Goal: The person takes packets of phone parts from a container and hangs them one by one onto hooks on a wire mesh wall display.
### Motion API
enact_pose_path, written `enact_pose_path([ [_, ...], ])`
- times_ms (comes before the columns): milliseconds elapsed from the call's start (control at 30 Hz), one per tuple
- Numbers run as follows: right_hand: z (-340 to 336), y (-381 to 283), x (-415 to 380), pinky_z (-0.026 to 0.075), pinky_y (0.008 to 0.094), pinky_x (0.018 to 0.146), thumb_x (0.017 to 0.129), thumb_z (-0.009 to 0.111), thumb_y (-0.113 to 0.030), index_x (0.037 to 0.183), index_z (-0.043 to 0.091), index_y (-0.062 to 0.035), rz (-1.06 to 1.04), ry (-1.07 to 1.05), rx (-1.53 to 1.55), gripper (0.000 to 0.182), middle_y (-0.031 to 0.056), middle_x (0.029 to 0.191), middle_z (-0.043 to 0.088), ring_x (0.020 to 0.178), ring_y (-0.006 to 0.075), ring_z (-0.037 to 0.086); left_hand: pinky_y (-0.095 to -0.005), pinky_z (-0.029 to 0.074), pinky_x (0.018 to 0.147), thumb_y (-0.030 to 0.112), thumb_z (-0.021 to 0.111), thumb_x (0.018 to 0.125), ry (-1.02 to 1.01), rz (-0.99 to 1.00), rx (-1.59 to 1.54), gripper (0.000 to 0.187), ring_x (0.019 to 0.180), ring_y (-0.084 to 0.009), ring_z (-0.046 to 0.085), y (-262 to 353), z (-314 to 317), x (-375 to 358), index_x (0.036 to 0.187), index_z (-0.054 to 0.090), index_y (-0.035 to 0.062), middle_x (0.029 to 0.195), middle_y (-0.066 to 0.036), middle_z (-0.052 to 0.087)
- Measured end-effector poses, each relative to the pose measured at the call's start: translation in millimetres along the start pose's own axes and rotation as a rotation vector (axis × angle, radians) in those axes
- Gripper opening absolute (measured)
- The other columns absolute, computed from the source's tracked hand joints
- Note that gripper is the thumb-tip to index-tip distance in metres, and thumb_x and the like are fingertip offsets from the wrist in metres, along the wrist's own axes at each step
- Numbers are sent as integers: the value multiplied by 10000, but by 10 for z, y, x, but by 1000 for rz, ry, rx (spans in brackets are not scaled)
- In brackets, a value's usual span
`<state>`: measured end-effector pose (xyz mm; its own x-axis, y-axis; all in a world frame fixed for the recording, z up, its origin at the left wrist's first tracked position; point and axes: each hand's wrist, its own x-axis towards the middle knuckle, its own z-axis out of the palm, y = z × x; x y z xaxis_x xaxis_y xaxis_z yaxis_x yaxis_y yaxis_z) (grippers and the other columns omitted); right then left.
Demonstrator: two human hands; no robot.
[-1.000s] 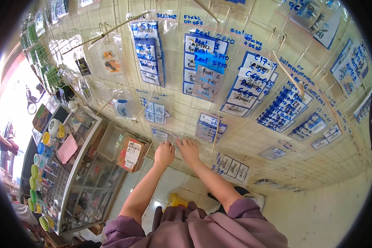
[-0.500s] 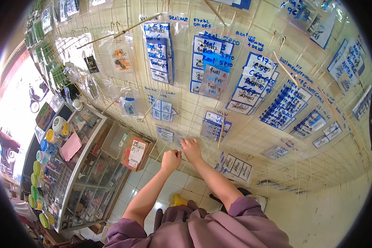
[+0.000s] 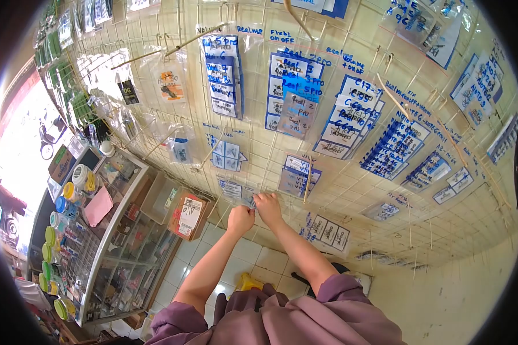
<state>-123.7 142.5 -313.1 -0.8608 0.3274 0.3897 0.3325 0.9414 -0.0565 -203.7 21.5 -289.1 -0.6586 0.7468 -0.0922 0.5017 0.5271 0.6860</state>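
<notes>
My left hand (image 3: 241, 219) is closed, with thumb and fingers pinched together at the lower edge of a clear plastic bag (image 3: 234, 190). The bag hangs low on the wire rack and has a white and blue label card inside. Right beside it, my right hand (image 3: 267, 208) has its fingers curled over the bag's right side, against the rack. My fingers hide the part of the bag between them. Just above hang a bag with blue-edged cards (image 3: 226, 155) and, to the right, another bag of handwritten cards (image 3: 298, 175).
A wire grid rack (image 3: 259, 132) with long hooks covers the wall, holding several labelled bags. One hook (image 3: 308, 183) points down near my right hand. At left stands a glass display case (image 3: 126, 230) with lidded jars, beside a cardboard box (image 3: 188, 215).
My hands have shifted very slightly down and right. The bag's label card shows a little more to the left of my fingers. The camera view has tilted slightly.
</notes>
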Motion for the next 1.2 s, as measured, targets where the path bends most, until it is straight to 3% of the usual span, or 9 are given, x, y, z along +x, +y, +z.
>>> enact_pose_path([
  [167, 84, -37, -89, 435, 402, 893, 849, 578, -94, 1132, 668, -76, 10, 22, -31, 297, 51, 911, 654, 949, 201, 644, -358, 555, 592, 253, 602, 945, -175, -184, -263, 299, 608, -219, 716, -15, -83, -100, 891, 740, -7, 710, -126, 716],
  [233, 59, -53, -134, 437, 411, 914, 863, 568, -87, 1309, 586, -79, 11, 32, -22, 446, 79, 938, 654, 978, 230, 638, -338, 551, 564, 255, 601, 950, -211, -238, -365, 305, 594, -197, 715, -44, -90, -161, 960, 726, -22, 749, -121, 725],
  [300, -29, -83, -221, 427, 411, 887, 845, 571, -48, 1360, 541, -82, 38, 32, 20, 517, 88, 944, 653, 951, 250, 629, -319, 542, 554, 262, 631, 938, -117, -323, -567, 348, 638, -224, 721, -92, -51, -263, 1117, 656, -35, 909, -143, 727],
  [433, -324, -153, -486, 420, 426, 851, 858, 574, -7, 1426, 473, -84, 112, 60, 165, 582, 102, 930, 644, 900, 282, 609, -308, 541, 575, 262, 667, 915, 129, -151, -392, 418, 717, -220, 723, -338, 239, -665, 1202, 598, -33, 1006, -149, 701],
  [600, -907, -238, -998, 437, 435, 793, 887, 570, -41, 1358, 520, -76, 192, 125, 253, 476, 107, 948, 642, 897, 285, 609, -308, 539, 665, 222, 712, 865, -296, -438, -688, 356, 729, -190, 712, -313, 517, -1268, 1102, 636, -34, 980, -137, 720],
  [700, -1133, -167, -1331, 448, 414, 784, 894, 595, -60, 1275, 568, -82, 251, 205, 263, 382, 91, 957, 648, 901, 282, 612, -311, 549, 672, 218, 663, 925, -416, -169, -520, 342, 806, -204, 705, -140, 786, -1390, 1166, 619, -21, 1039, -120, 687],
  [833, -1314, 92, -1747, 458, 415, 797, 881, 631, -96, 1164, 614, -90, 381, 273, 203, 283, 70, 974, 658, 923, 280, 616, -315, 549, 743, 204, 623, 960, -505, -120, -668, 318, 907, -207, 695, 413, 1074, -1410, 1187, 609, -19, 1061, -102, 685],
  [1000, -1323, 642, -2163, 448, 451, 846, 838, 679, -137, 1110, 625, -102, 490, 240, 122, 280, 71, 1013, 651, 979, 285, 601, -341, 517, 899, 217, 611, 980, -574, -374, -1051, 440, 1130, -208, 616, 957, 1497, -1421, 1328, 514, -34, 1218, -112, 622],
  [1200, -1324, 1318, -2220, 424, 481, 963, 813, 753, -282, 1251, 602, -120, 549, 28, 95, 491, 95, 1222, 604, 1169, 305, 545, -301, 538, 693, 206, 664, 959, -413, -585, -1244, 380, 793, -170, 638, 1330, 1909, -1335, 1202, 547, -62, 958, -68, 646],
])
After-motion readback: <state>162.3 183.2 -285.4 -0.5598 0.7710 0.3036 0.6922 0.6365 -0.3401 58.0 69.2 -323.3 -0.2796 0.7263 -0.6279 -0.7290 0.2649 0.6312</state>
